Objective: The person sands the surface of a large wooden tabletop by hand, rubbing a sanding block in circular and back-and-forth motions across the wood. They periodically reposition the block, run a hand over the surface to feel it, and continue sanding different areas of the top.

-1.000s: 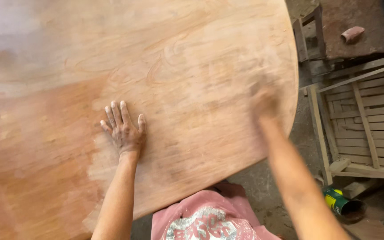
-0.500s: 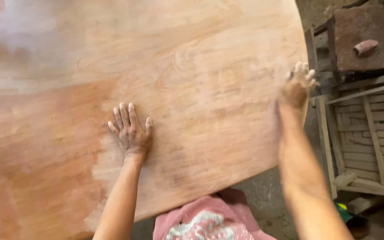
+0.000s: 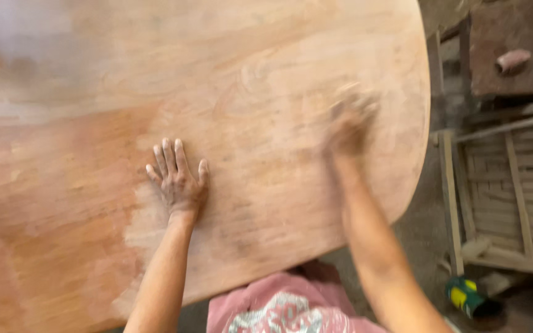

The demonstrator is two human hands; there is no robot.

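A: What fills most of the frame?

B: A large wooden tabletop with a rounded edge. It runs from the left border to the upper right, and its curved rim sweeps down the right side to the bottom centre. The left part is a deeper reddish brown; the centre and right are paler and look dusty.

A: And beside it?

B: On the right edge of the frame lies a slatted wooden frame, pale and unfinished, well apart from the hands. Above it, in the upper right corner, sits a dark reddish-brown slab with a small pinkish object on top.

A: What does the person show?

B: A pink patterned garment at the bottom centre, just below the rim, and two bare forearms reaching up onto the wood.

A: The hands?

B: The left hand lies flat on the wood at centre left, palm down, fingers spread, gripping nothing. The right hand rests on the pale area at upper right, near the curved rim. It is blurred, so whether it is spread or clutching something cannot be told.

A: Anything smaller?

B: A green and yellow container on the floor at lower right.
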